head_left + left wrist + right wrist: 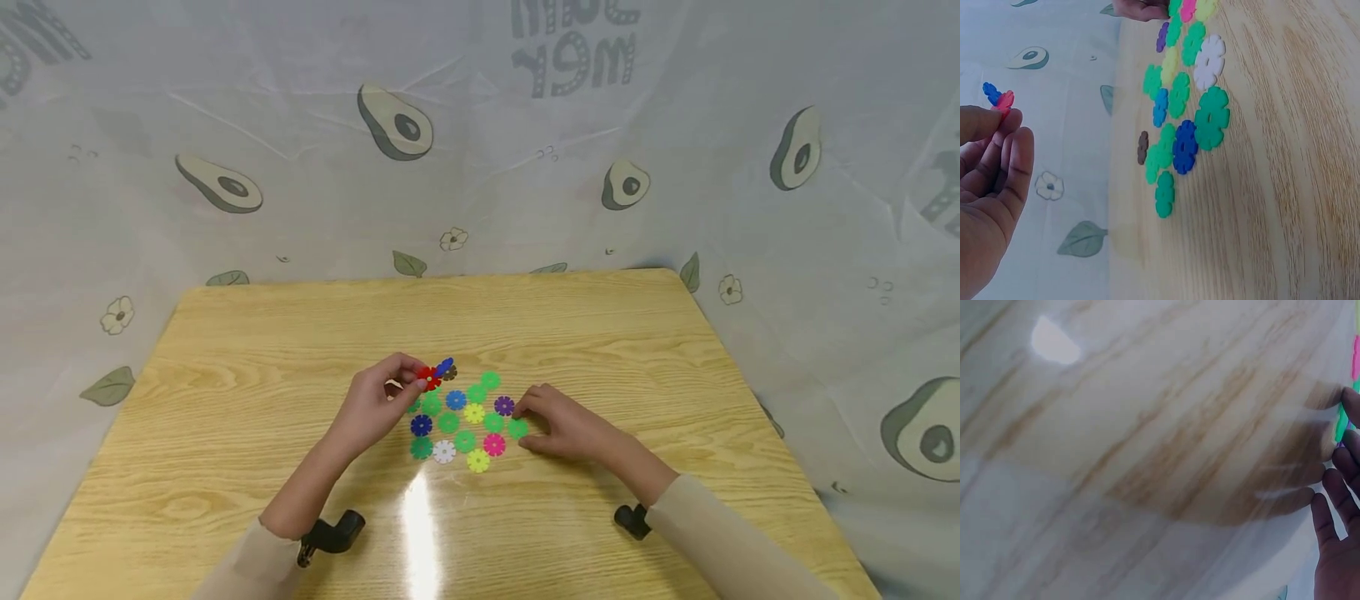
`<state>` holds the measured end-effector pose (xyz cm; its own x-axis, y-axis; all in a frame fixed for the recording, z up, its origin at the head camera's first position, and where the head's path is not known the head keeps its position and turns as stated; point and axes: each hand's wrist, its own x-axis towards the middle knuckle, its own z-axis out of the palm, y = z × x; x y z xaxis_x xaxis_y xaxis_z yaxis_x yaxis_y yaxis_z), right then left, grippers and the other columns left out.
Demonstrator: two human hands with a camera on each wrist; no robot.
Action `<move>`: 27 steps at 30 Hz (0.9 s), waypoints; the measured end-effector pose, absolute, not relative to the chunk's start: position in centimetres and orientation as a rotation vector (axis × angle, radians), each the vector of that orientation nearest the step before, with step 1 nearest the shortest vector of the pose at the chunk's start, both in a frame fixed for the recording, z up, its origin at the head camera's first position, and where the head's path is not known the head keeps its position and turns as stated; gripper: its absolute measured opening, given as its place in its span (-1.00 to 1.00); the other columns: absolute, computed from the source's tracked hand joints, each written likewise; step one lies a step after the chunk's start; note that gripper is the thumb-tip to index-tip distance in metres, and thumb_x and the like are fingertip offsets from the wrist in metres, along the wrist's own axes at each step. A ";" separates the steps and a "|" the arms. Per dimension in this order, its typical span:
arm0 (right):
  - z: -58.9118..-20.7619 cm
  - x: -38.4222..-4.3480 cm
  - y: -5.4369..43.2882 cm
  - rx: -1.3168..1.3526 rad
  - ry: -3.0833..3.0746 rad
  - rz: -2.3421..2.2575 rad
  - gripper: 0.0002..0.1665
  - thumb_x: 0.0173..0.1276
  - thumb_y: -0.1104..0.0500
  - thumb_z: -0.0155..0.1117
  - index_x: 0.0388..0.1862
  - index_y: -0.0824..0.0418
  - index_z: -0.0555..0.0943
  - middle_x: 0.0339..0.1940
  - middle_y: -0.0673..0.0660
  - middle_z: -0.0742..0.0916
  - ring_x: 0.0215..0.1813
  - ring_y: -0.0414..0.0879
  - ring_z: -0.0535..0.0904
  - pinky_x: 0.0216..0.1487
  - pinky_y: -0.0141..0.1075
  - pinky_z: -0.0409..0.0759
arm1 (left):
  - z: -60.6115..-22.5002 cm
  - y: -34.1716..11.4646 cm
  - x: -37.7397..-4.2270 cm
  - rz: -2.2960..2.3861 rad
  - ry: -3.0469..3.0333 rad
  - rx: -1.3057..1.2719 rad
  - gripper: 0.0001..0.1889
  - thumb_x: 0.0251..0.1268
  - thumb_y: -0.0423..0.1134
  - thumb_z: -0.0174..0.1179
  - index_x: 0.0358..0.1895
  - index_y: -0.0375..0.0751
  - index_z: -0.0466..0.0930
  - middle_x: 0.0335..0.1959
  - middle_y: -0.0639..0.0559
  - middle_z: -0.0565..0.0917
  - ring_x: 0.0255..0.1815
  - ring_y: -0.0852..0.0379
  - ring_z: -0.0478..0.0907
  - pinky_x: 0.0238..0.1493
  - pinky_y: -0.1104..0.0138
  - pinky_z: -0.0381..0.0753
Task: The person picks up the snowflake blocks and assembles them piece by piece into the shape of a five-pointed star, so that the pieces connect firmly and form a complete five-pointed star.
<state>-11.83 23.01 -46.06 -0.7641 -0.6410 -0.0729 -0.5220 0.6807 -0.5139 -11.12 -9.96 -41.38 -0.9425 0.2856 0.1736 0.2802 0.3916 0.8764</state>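
Observation:
My left hand (380,400) pinches a red notched disc (429,379) between thumb and fingertips, raised over the table. A blue notched disc (445,367) is slotted into it at an angle; in the left wrist view the joined blue disc (992,94) stands above the fingertips. My right hand (562,423) rests at the right side of the spread discs, fingers loosely bent. Its thumb and index fingertips are at opposite edges of a green disc (518,428) on the table. In the right wrist view only a sliver of that green disc (1340,425) shows between them.
Several flat discs lie between the hands, among them a pink disc (494,445), a white disc (444,452), a purple disc (504,406) and a dark blue disc (422,426). The wooden table (300,333) meets an avocado-print cloth (495,192) behind.

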 end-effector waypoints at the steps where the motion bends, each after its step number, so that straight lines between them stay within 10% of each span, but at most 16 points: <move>1: -46.1 -11.8 22.9 -0.933 2.643 -0.705 -0.66 0.46 0.08 0.43 0.13 0.16 0.66 0.08 0.06 0.71 0.19 -0.01 0.58 0.28 0.00 0.61 | -41.4 -9.9 -11.1 1.644 2.617 0.529 -0.85 0.51 -0.33 0.26 0.03 -0.27 0.66 -0.24 -0.11 0.74 -0.27 0.20 0.65 -0.19 0.41 0.71; 15: -45.2 -11.8 22.6 -0.765 2.632 -0.931 -0.70 0.44 0.11 0.43 0.04 0.21 0.62 -0.08 0.06 0.72 -0.06 -0.16 0.60 0.04 -0.24 0.68 | -41.7 -9.0 -11.2 1.672 2.593 0.579 -0.88 0.52 -0.36 0.24 0.00 -0.28 0.66 -0.25 -0.09 0.75 -0.28 0.02 0.69 -0.24 0.43 0.69; 27: -40.6 -12.1 19.1 -0.793 2.625 -1.353 -0.67 0.47 0.23 0.38 0.17 0.26 0.68 -0.21 0.06 0.73 -0.20 -0.22 0.56 -0.06 -0.28 0.72 | -41.7 -7.9 -11.0 1.791 2.450 0.524 -0.84 0.54 -0.34 0.23 0.01 -0.37 0.63 -0.19 -0.32 0.76 -0.35 0.28 0.68 -0.23 0.42 0.75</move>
<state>-12.09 19.14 -40.62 -0.8622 -0.4815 0.1572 -0.4073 0.4746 -0.7803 -10.99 -7.90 -41.68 -0.9403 0.3064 0.1483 0.2343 0.2664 0.9349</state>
